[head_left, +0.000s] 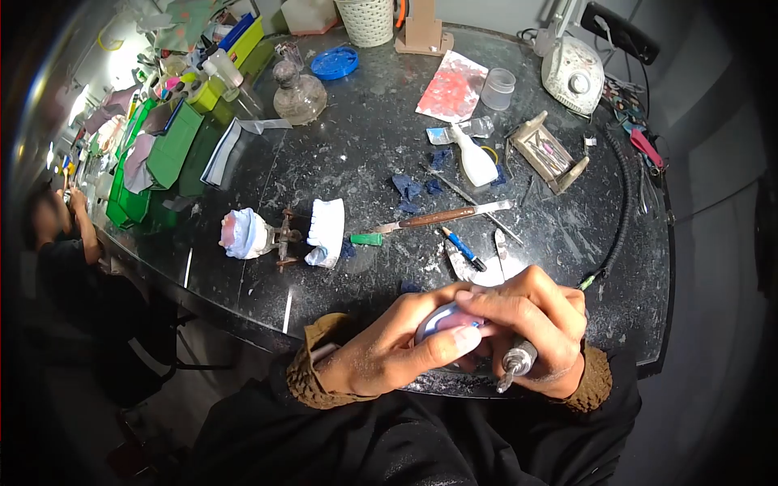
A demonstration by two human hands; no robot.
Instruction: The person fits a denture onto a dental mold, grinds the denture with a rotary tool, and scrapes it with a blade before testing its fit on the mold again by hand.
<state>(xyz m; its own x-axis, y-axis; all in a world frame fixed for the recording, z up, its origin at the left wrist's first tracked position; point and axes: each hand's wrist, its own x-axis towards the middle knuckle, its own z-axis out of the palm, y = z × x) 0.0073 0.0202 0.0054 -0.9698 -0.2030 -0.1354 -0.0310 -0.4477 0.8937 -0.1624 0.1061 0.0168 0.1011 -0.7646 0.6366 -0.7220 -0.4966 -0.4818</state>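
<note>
Close to the table's front edge, my left hand (393,348) is closed around a small pink and pale-blue dental piece (442,321), its thumb lying over the near side. My right hand (539,320) grips a metal rotary handpiece (519,357), whose tip points down toward my lap. Fingers of the right hand also press against the dental piece and hide part of it. Fine pale dust coats both hands. Just beyond them lie a blue pencil (463,248) and a wood-handled spatula (442,217).
A plaster dental model (245,233) on a metal articulator (284,240) stands left, beside a white plaster block (326,232). Behind are a white bottle (472,158), a wooden tool holder (548,154) and a glass flask (298,97). A black cord (626,186) runs right. Another person (69,267) sits far left.
</note>
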